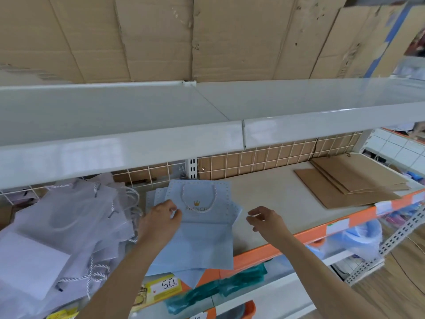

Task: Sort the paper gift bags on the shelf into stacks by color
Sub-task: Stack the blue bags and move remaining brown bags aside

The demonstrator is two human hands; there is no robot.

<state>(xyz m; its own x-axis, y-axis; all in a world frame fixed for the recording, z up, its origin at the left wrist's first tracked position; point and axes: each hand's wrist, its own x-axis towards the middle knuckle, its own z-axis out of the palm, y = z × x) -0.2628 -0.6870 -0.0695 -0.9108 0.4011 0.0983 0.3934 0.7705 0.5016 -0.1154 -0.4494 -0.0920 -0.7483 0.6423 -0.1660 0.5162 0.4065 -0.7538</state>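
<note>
A stack of light blue gift bags (202, 240) lies flat on the middle of the shelf (271, 199); the top bag shows a gold crown, the word PRINCE and a white rope handle. My left hand (161, 222) rests on the stack's left edge, its fingertips pinching the top bag. My right hand (264, 221) hovers just right of the stack with loosely curled fingers and holds nothing. A loose heap of white gift bags (64, 229) with rope handles lies at the left. Flat brown paper bags (349, 183) are stacked at the right.
A white upper shelf (161, 141) overhangs the work area, with cardboard above it. A wire grid (276, 157) backs the shelf. The orange front edge (322, 231) carries price labels; a yellow tag (165, 286) reads 5.0. Teal packets (218, 288) and a plastic bag (358, 238) sit below.
</note>
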